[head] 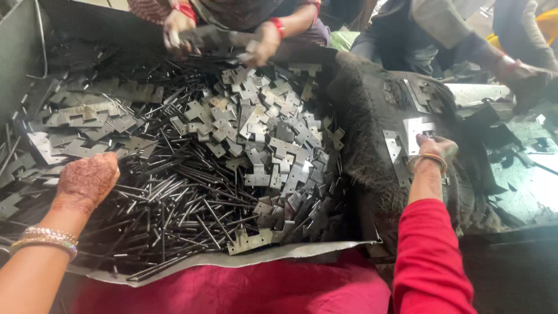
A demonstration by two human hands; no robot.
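My left hand, patterned with henna and with bangles at the wrist, reaches down into a heap of thin dark metal rods, fingers curled in among them. My right hand, in a red sleeve with a bangle, rests on a dark fuzzy cloth beside flat metal plates; its fingers touch one of them. A big pile of notched metal plates lies between my hands.
Across the pile another person's hands hold a bundle of metal parts. A further person's hand shows at the top right. A metal sheet edge fronts the pile, above red fabric.
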